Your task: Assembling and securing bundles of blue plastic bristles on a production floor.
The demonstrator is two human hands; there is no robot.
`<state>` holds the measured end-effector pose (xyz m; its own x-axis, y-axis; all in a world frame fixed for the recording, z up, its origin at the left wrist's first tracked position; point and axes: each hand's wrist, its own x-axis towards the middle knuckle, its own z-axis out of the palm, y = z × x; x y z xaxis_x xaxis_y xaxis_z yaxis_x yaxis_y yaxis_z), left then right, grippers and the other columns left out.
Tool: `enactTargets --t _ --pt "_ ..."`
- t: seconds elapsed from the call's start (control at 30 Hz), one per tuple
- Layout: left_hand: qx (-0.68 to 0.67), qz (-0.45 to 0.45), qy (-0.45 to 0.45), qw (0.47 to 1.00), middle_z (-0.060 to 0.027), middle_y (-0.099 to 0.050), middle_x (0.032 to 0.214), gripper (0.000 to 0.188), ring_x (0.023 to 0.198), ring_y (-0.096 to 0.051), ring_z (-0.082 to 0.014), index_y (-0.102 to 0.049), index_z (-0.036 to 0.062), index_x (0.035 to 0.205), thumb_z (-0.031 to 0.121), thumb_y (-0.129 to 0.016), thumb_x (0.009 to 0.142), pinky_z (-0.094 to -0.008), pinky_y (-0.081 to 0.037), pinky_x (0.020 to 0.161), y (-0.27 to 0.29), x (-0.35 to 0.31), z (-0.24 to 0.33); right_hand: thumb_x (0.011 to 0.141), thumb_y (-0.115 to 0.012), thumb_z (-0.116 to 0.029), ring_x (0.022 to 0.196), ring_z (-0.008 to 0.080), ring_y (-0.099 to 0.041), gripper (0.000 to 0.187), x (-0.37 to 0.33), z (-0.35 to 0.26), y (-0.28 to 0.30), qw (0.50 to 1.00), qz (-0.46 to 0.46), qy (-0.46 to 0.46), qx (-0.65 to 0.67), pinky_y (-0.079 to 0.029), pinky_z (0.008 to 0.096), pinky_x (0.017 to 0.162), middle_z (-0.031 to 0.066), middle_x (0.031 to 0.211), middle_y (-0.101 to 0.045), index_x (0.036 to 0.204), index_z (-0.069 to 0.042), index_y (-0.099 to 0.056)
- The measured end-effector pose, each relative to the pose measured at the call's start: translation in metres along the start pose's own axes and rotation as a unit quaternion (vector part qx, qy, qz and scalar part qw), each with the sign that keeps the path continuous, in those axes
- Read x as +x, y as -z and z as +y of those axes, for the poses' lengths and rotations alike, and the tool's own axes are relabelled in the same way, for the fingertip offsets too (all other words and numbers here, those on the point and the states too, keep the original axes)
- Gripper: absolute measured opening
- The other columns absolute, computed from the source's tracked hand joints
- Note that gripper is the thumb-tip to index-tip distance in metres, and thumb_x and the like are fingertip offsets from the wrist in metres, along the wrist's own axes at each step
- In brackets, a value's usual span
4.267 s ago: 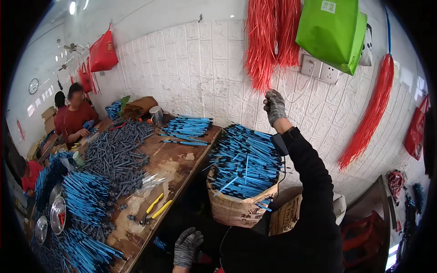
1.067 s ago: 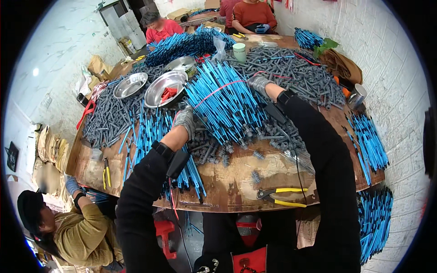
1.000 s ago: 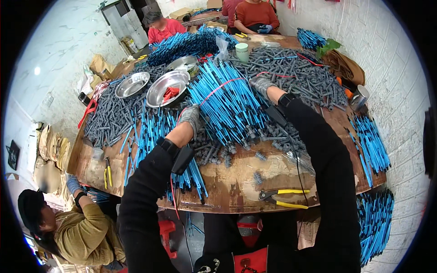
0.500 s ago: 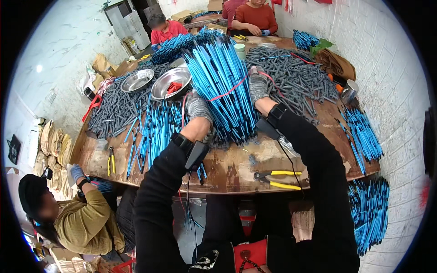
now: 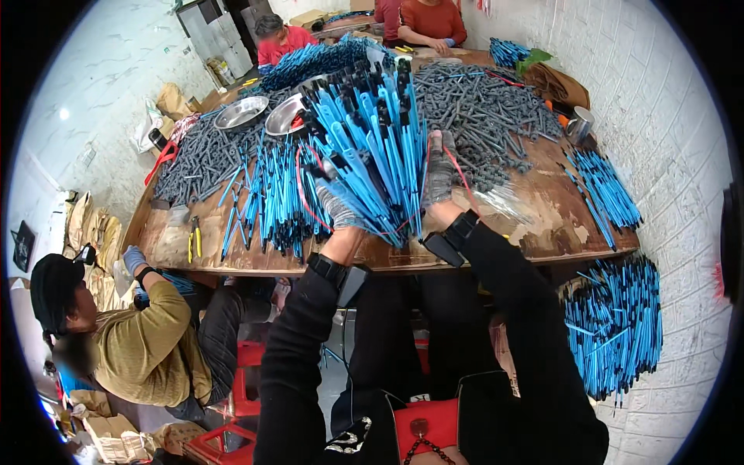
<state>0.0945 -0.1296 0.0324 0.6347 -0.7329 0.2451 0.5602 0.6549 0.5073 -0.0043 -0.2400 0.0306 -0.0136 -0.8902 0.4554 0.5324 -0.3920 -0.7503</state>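
We make out white markings [image 5: 350,436] on black fabric clothing [image 5: 535,387] at six o'clock, too small to read. Our grey-gloved left hand [image 5: 338,204] and grey-gloved right hand [image 5: 439,180], spread wide, hold a thick bundle of slim blue, black-tipped sticks [image 5: 373,151] between them, at the left's one o'clock, the right's ten.

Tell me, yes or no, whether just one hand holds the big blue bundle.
No, the left hand and right hand hold the blue bundle from opposite sides.
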Motion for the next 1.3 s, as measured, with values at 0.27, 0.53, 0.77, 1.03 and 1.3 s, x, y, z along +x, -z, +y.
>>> enactTargets --t 0.27,0.53,0.77,1.03,1.3 --pt "-0.166 -0.074 0.068 0.981 -0.0102 -0.063 0.101 0.030 0.091 -0.060 -0.0237 -0.057 0.0082 0.107 0.024 -0.035 0.095 -0.0373 -0.046 0.087 0.027 0.008 -0.007 0.095 -0.045 -0.035 0.067 0.0104 -0.040 0.035 0.008 0.003 0.014 1.000 0.010 0.019 -0.004 -0.038 0.0262 0.067 -0.0002 0.071 -0.045 0.076 -0.007 -0.050" --pt "0.286 0.114 -0.209 0.928 -0.0123 -0.058 0.103 0.034 0.089 -0.053 -0.0218 -0.056 -0.0019 0.106 0.028 -0.046 0.094 -0.0338 -0.042 0.081 0.051 0.025 -0.030 0.095 -0.045 -0.035 0.064 0.0101 -0.041 0.033 -0.007 -0.030 -0.006 0.989 -0.001 -0.133 0.064 -0.039 0.0263 0.065 0.0000 0.069 -0.044 0.075 -0.008 -0.049" --pt "0.016 0.109 -0.052 0.993 -0.0106 -0.059 0.098 0.029 0.089 -0.054 -0.0178 -0.055 -0.0021 0.106 0.023 -0.048 0.094 -0.0318 -0.044 0.080 0.044 0.010 -0.019 0.093 -0.047 -0.037 0.061 0.0118 -0.043 0.033 -0.022 -0.040 -0.012 0.992 -0.017 -0.088 0.093 -0.042 0.0275 0.063 0.0009 0.068 -0.042 0.079 -0.008 -0.046" --pt "-0.042 0.045 0.081 0.995 -0.0105 -0.059 0.100 0.029 0.091 -0.055 -0.0176 -0.055 -0.0014 0.109 0.023 -0.048 0.094 -0.0314 -0.045 0.082 0.031 -0.032 -0.017 0.092 -0.049 -0.039 0.058 0.0135 -0.044 0.034 -0.084 -0.087 0.029 0.988 0.028 -0.034 0.149 -0.045 0.0288 0.062 0.0018 0.067 -0.041 0.082 -0.007 -0.043" --pt "-0.027 0.002 0.251 0.968 -0.0103 -0.059 0.101 0.029 0.092 -0.055 -0.0174 -0.054 -0.0012 0.110 0.023 -0.048 0.094 -0.0310 -0.045 0.083 0.038 -0.095 -0.061 0.087 -0.058 -0.032 0.054 0.0178 -0.049 0.033 -0.194 -0.152 0.097 0.975 -0.071 0.110 0.178 -0.048 0.0343 0.050 0.0078 0.063 -0.046 0.078 -0.003 -0.046"
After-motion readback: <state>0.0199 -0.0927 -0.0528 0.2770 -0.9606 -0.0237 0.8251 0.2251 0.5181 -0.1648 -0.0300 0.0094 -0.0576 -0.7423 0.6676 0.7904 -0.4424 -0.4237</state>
